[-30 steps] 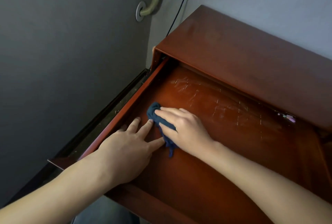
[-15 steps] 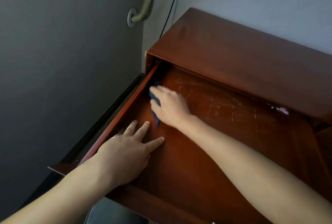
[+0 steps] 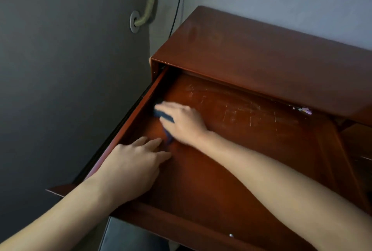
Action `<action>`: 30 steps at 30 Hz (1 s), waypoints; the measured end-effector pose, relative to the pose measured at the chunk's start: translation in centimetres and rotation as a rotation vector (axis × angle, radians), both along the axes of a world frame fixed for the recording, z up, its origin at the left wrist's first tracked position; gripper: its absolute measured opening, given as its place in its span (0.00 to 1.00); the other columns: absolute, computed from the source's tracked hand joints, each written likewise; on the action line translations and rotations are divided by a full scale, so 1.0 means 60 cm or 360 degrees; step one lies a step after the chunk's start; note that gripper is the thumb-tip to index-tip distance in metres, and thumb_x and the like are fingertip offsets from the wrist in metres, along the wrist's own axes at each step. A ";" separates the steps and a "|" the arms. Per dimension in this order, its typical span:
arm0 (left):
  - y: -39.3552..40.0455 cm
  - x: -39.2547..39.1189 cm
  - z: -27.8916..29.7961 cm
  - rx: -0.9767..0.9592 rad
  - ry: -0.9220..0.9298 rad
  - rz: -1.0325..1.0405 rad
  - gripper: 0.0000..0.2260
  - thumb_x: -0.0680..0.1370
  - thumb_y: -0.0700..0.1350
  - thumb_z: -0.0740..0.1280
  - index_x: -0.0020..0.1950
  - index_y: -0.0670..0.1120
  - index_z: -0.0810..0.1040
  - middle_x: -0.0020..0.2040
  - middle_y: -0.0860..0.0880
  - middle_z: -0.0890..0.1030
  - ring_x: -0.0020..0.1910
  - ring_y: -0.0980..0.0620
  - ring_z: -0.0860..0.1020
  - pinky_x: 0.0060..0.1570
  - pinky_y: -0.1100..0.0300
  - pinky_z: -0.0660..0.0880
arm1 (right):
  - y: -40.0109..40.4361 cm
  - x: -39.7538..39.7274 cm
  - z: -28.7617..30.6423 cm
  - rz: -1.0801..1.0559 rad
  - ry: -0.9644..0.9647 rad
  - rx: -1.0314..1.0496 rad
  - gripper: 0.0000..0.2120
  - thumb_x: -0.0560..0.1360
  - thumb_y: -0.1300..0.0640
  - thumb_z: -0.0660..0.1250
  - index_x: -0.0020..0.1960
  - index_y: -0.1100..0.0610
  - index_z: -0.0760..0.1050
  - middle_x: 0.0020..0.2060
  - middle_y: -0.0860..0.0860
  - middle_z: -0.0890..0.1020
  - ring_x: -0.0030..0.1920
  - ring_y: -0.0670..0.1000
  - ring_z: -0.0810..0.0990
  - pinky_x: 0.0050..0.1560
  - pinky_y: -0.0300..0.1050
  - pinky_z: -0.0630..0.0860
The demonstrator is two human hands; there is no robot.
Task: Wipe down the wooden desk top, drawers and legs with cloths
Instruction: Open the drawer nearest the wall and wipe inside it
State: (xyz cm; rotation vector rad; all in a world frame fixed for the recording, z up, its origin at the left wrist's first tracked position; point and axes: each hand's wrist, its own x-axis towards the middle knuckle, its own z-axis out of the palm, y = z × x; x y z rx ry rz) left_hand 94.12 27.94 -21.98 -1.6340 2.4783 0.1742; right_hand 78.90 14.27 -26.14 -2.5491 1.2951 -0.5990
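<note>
Right hand [image 3: 184, 122] now nearer the drawer [image 3: 231, 170] wall — flat fingers on dark cloth [image 3: 164, 116]; left hand [image 3: 134, 168] spread flat.

I saw the reddish-brown wooden desk top [image 3: 271, 53] standing against the grey wall, its surface glossy and slightly dusty-looking, with the wide drawer [image 3: 231, 160] beneath it pulled far out toward me. The drawer's floor was the same red-brown wood, marked with pale scratches in its back half. A small dark blue cloth [image 3: 164, 116] lay bunched on the drawer floor near the left side wall, mostly covered, a strip trailing toward the front.
</note>
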 end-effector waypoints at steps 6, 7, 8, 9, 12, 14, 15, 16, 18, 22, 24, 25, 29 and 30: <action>-0.013 0.000 -0.013 -0.0305 0.0083 -0.0013 0.10 0.74 0.50 0.55 0.38 0.52 0.74 0.35 0.53 0.75 0.33 0.46 0.80 0.26 0.51 0.77 | 0.085 -0.137 -0.026 -0.0035 -0.0006 -0.0333 0.18 0.79 0.46 0.67 0.66 0.50 0.81 0.62 0.49 0.84 0.56 0.52 0.86 0.47 0.53 0.85; -0.015 -0.002 -0.015 -0.0336 0.0083 -0.0047 0.11 0.75 0.51 0.55 0.41 0.53 0.76 0.37 0.54 0.75 0.36 0.47 0.80 0.27 0.50 0.78 | 0.078 -0.155 -0.025 -0.0244 0.0024 -0.0381 0.18 0.80 0.47 0.66 0.67 0.51 0.80 0.61 0.51 0.84 0.53 0.55 0.86 0.44 0.54 0.85; -0.017 -0.004 -0.017 -0.0351 0.0073 -0.0072 0.13 0.75 0.51 0.55 0.46 0.52 0.78 0.41 0.53 0.77 0.39 0.47 0.80 0.30 0.50 0.79 | 0.075 -0.162 -0.024 -0.0444 0.0050 -0.0366 0.18 0.80 0.48 0.65 0.68 0.52 0.79 0.62 0.53 0.84 0.53 0.57 0.86 0.44 0.56 0.85; -0.021 -0.007 -0.019 -0.0368 0.0066 -0.0107 0.16 0.75 0.51 0.55 0.51 0.50 0.80 0.45 0.52 0.79 0.42 0.46 0.81 0.33 0.49 0.80 | 0.082 -0.162 -0.026 -0.0554 0.0061 -0.0345 0.19 0.81 0.49 0.64 0.70 0.52 0.77 0.64 0.55 0.82 0.53 0.59 0.86 0.46 0.58 0.84; -0.047 -0.028 -0.020 -0.0413 -0.0010 -0.0231 0.22 0.75 0.50 0.57 0.61 0.43 0.81 0.58 0.44 0.83 0.53 0.42 0.84 0.45 0.46 0.83 | 0.145 -0.161 -0.031 -0.0172 0.0004 -0.0300 0.19 0.80 0.49 0.64 0.69 0.51 0.77 0.65 0.54 0.81 0.54 0.58 0.86 0.48 0.57 0.84; -0.067 -0.045 -0.029 -0.0379 -0.0056 -0.0277 0.24 0.78 0.52 0.57 0.66 0.40 0.80 0.65 0.41 0.81 0.61 0.40 0.82 0.53 0.45 0.83 | 0.157 -0.195 -0.022 0.0093 0.0088 -0.0273 0.18 0.81 0.47 0.63 0.70 0.48 0.77 0.66 0.50 0.81 0.58 0.53 0.85 0.50 0.53 0.84; -0.076 -0.055 -0.035 -0.0353 -0.0059 -0.0281 0.25 0.79 0.54 0.56 0.67 0.40 0.79 0.67 0.40 0.80 0.63 0.40 0.81 0.57 0.44 0.82 | 0.145 -0.218 -0.020 0.0036 0.0120 -0.0275 0.18 0.81 0.47 0.64 0.70 0.47 0.78 0.66 0.50 0.81 0.59 0.52 0.84 0.50 0.53 0.85; -0.082 -0.067 -0.041 -0.0335 -0.0059 -0.0281 0.26 0.80 0.55 0.56 0.69 0.40 0.79 0.68 0.40 0.79 0.65 0.40 0.80 0.59 0.43 0.81 | 0.129 -0.241 -0.016 -0.0137 0.0093 -0.0285 0.18 0.80 0.48 0.65 0.70 0.48 0.78 0.66 0.50 0.82 0.60 0.52 0.84 0.50 0.54 0.85; -0.090 -0.097 -0.055 -0.0314 -0.0024 -0.0277 0.27 0.81 0.56 0.54 0.69 0.40 0.78 0.69 0.38 0.79 0.67 0.38 0.79 0.63 0.42 0.79 | 0.103 -0.279 -0.020 -0.0549 0.0026 -0.0269 0.19 0.80 0.50 0.65 0.71 0.51 0.77 0.66 0.53 0.81 0.61 0.55 0.84 0.52 0.57 0.84; -0.083 -0.162 -0.079 -0.0341 0.0229 -0.0297 0.28 0.81 0.57 0.54 0.71 0.40 0.77 0.72 0.40 0.76 0.73 0.41 0.74 0.72 0.42 0.71 | 0.147 -0.284 -0.022 -0.0241 0.0015 -0.0163 0.21 0.81 0.47 0.62 0.73 0.47 0.75 0.70 0.48 0.78 0.65 0.50 0.81 0.59 0.52 0.81; -0.075 -0.176 -0.092 -0.0322 0.0313 -0.0269 0.30 0.82 0.58 0.53 0.76 0.40 0.71 0.78 0.42 0.70 0.79 0.44 0.66 0.79 0.43 0.61 | 0.147 -0.308 -0.010 -0.0102 0.0118 -0.0156 0.20 0.81 0.45 0.62 0.72 0.45 0.76 0.69 0.45 0.79 0.65 0.46 0.80 0.58 0.49 0.82; -0.072 -0.179 -0.099 -0.0306 0.0318 -0.0258 0.31 0.82 0.60 0.52 0.79 0.41 0.68 0.80 0.42 0.66 0.81 0.45 0.61 0.80 0.44 0.55 | 0.133 -0.325 -0.007 -0.0164 0.0181 -0.0201 0.20 0.81 0.45 0.62 0.71 0.45 0.77 0.67 0.45 0.80 0.63 0.46 0.82 0.55 0.49 0.83; -0.074 -0.175 -0.112 -0.0276 0.0277 -0.0331 0.34 0.83 0.63 0.47 0.83 0.45 0.61 0.84 0.45 0.57 0.83 0.46 0.52 0.78 0.44 0.46 | 0.108 -0.348 -0.013 -0.0710 0.0086 -0.0270 0.20 0.79 0.48 0.63 0.70 0.47 0.77 0.67 0.48 0.81 0.59 0.54 0.84 0.50 0.57 0.84; -0.075 -0.175 -0.112 -0.0263 0.0281 -0.0348 0.34 0.83 0.64 0.46 0.84 0.46 0.59 0.84 0.46 0.55 0.84 0.46 0.50 0.78 0.44 0.45 | 0.127 -0.337 -0.014 -0.0638 0.0063 -0.0242 0.21 0.79 0.48 0.63 0.70 0.47 0.77 0.67 0.47 0.80 0.61 0.53 0.83 0.53 0.55 0.83</action>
